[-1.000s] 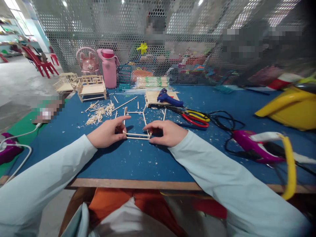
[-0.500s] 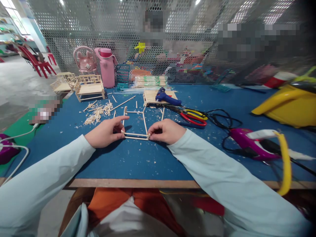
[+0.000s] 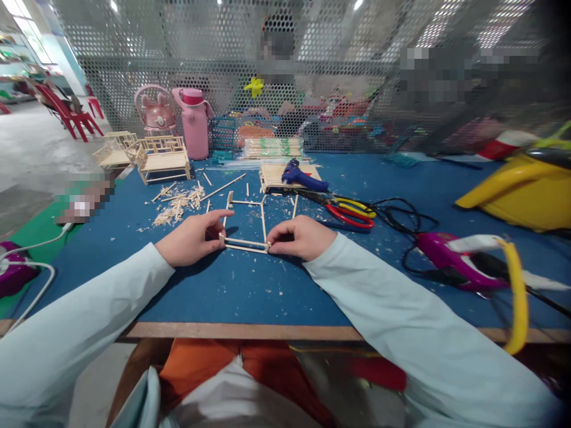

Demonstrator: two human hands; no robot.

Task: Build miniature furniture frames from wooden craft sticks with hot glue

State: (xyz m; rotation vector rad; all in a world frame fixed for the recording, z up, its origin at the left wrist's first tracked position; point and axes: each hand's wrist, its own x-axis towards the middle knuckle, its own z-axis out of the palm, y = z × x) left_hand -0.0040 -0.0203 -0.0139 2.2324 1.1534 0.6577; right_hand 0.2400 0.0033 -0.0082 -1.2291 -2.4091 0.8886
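A small frame of pale wooden sticks (image 3: 263,221) rests on the blue tabletop between my hands. My left hand (image 3: 193,236) pinches its near left corner between thumb and a finger, while the index finger stretches above. At the near right corner, my right hand (image 3: 303,238) is closed with thumb and fingertips on the wood. Two sticks run one over the other along the near side. Beyond the frame lie a heap of short stick offcuts (image 3: 178,202) and a wooden panel (image 3: 270,177) with a blue-handled glue gun (image 3: 306,177) on it.
Small wooden chairs (image 3: 164,159) stand at the back left by a pink bottle (image 3: 195,128). Red-and-yellow-handled pliers (image 3: 352,214), black cable and a purple tool (image 3: 459,261) lie on the right. A yellow container (image 3: 526,190) stands farther right. Perforated metal mesh (image 3: 357,77) rises behind.
The far end of the stick frame has shifted very slightly. Both hands keep their hold at its near corners; the view has moved a touch.
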